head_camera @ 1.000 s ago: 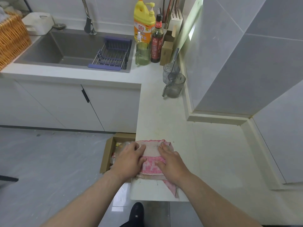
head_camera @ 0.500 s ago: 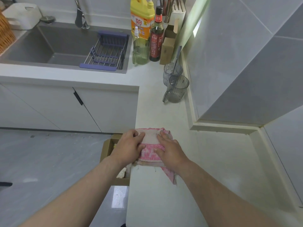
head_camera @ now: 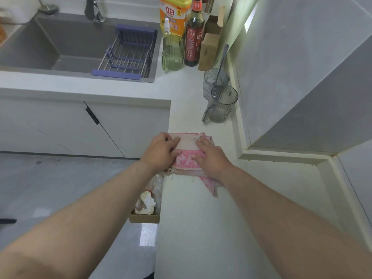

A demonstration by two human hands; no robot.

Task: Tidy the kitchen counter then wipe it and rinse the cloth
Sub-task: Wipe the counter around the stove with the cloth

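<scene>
A folded pink and white cloth (head_camera: 188, 152) lies flat on the white counter (head_camera: 201, 228), at its left edge. My left hand (head_camera: 161, 152) presses on the cloth's left side, fingers spread over it. My right hand (head_camera: 213, 158) presses on its right side, palm down. A loose corner of the cloth trails back under my right wrist. The grey sink (head_camera: 60, 47) with its tap (head_camera: 93, 11) is at the far left.
Two grey ribbed cups (head_camera: 221, 105), one holding a spoon, stand by the wall ahead of the cloth. A green jug (head_camera: 173, 53), dark sauce bottle (head_camera: 193, 35) and yellow detergent bottle (head_camera: 174, 15) stand beyond. A purple rack (head_camera: 126, 55) spans the sink. A cardboard box with rubbish (head_camera: 147, 204) sits on the floor.
Both hands have pushed the cloth forward along the counter, away from me and toward the cups. The cardboard box on the floor now lies behind the cloth.
</scene>
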